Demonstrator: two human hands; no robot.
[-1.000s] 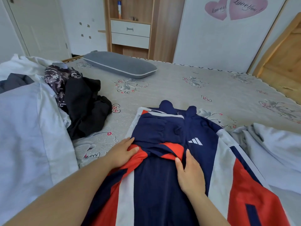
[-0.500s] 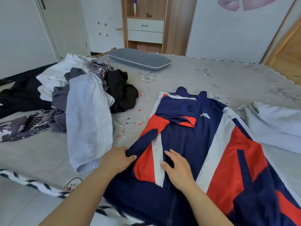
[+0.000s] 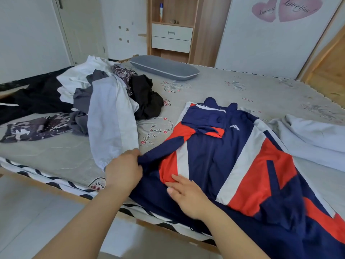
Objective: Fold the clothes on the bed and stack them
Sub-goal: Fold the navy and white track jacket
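Note:
A navy, red and white sports jacket [image 3: 233,156] lies spread on the bed [image 3: 214,90], its lower part hanging over the near edge. My left hand [image 3: 124,170] pinches the end of its navy sleeve at the jacket's left side. My right hand [image 3: 186,193] rests flat on the jacket with straight fingers, just beside the red and white stripe. A heap of unfolded clothes [image 3: 104,101] lies to the left: white, grey, pale blue, patterned and black pieces.
A pale blue garment [image 3: 313,139] lies bunched at the right. A grey pillow [image 3: 164,68] lies at the far side. A dark patterned piece [image 3: 35,128] lies flat at the left. Behind stand a wooden cabinet [image 3: 171,34] and wardrobe doors. Pale floor [image 3: 37,212] runs below the bed's edge.
Both hands slid down the jacket toward the near edge. My left hand went from lying flat by the folded sleeve to pinching the sleeve's end. The view pulled back and left.

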